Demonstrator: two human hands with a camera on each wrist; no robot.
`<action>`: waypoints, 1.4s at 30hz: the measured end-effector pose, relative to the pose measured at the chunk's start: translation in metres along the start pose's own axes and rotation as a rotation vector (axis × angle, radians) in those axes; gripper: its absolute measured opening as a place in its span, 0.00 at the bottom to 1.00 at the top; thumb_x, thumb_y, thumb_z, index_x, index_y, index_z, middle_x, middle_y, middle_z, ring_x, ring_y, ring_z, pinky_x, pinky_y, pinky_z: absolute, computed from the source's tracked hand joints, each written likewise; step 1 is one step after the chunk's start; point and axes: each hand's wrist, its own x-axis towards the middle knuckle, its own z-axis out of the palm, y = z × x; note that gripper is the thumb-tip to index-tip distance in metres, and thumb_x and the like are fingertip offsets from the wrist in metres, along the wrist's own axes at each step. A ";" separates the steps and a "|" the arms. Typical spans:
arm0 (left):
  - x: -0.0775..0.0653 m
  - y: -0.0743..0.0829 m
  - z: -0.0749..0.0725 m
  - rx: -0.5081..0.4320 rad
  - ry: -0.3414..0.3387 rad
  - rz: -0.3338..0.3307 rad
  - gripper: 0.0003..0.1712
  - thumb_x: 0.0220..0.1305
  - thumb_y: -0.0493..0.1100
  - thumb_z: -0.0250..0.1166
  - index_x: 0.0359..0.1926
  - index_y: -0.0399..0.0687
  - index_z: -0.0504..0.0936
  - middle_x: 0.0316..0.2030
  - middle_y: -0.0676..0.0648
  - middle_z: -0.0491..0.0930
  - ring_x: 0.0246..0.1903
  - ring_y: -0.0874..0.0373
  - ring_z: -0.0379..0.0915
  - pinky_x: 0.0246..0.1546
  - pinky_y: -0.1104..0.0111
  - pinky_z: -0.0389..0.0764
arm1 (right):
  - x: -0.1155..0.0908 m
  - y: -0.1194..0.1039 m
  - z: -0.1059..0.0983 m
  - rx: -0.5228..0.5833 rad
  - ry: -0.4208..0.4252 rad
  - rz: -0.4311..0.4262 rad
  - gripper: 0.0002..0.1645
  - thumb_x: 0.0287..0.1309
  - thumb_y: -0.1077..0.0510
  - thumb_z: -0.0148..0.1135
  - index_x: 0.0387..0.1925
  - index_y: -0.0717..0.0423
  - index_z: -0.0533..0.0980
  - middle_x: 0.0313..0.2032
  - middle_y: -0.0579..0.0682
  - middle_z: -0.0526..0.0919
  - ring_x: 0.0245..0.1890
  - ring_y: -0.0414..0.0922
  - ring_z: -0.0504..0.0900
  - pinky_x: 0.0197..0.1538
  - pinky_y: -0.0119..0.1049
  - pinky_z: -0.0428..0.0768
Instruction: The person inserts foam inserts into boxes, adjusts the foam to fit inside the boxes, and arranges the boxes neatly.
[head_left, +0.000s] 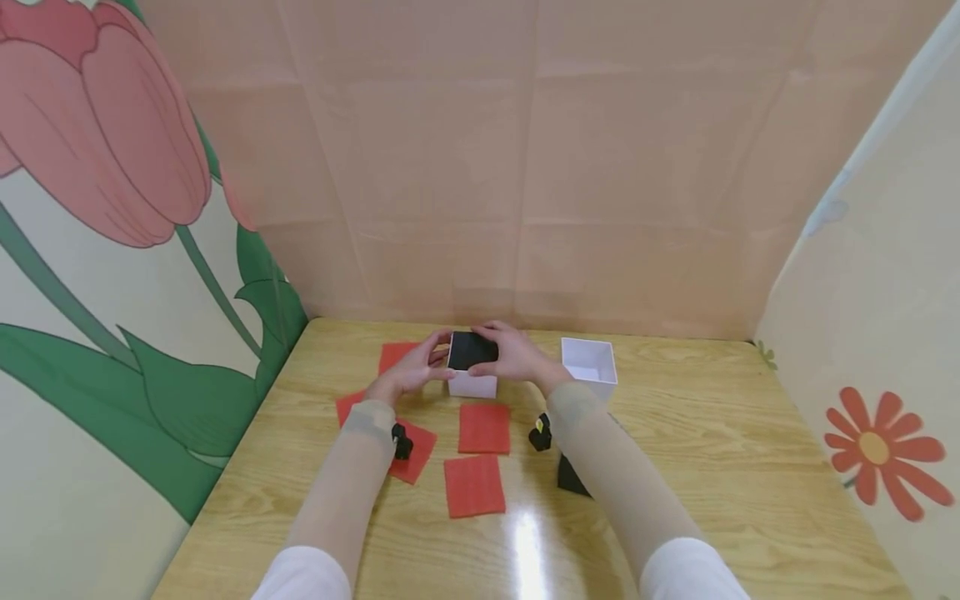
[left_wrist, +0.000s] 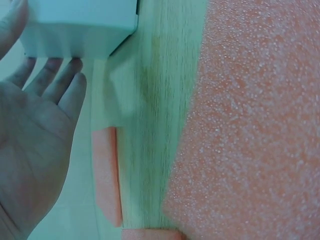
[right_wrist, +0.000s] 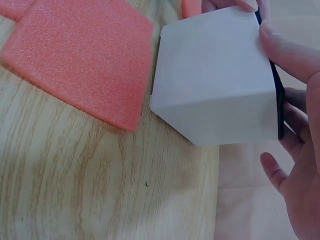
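Note:
A white square box stands at the middle back of the table with a black foam sheet across its top. My left hand holds the box at its left, thumb by the front rim and fingertips against the wall. My right hand grips the black sheet from the right, thumb at its front edge and fingers at the far side. Seen from the right wrist, the black sheet lies along the box's rim, right under that thumb.
Another white box, uncovered, stands to the right. Red foam squares lie about: one in front of the held box, one nearer me, others under and behind my left arm. A black square is partly hidden under my right forearm.

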 end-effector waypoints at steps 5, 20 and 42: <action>0.001 0.002 -0.001 -0.008 0.004 0.004 0.52 0.67 0.35 0.73 0.84 0.44 0.53 0.82 0.39 0.55 0.79 0.40 0.57 0.79 0.52 0.59 | -0.002 0.002 -0.004 0.037 -0.012 -0.013 0.57 0.56 0.39 0.82 0.80 0.57 0.67 0.76 0.59 0.69 0.71 0.57 0.73 0.74 0.53 0.70; 0.003 0.006 0.001 -0.031 0.002 0.015 0.53 0.67 0.30 0.71 0.84 0.39 0.50 0.82 0.36 0.54 0.79 0.37 0.56 0.79 0.52 0.59 | -0.017 0.016 -0.019 0.118 0.068 0.002 0.42 0.67 0.46 0.73 0.75 0.60 0.73 0.75 0.61 0.70 0.75 0.60 0.67 0.77 0.58 0.64; 0.001 0.011 0.005 -0.018 -0.002 0.033 0.51 0.69 0.31 0.71 0.84 0.39 0.51 0.81 0.35 0.55 0.79 0.38 0.57 0.79 0.51 0.59 | -0.016 0.014 -0.021 -0.038 0.063 -0.002 0.36 0.62 0.44 0.79 0.67 0.54 0.82 0.62 0.54 0.78 0.65 0.56 0.70 0.69 0.55 0.71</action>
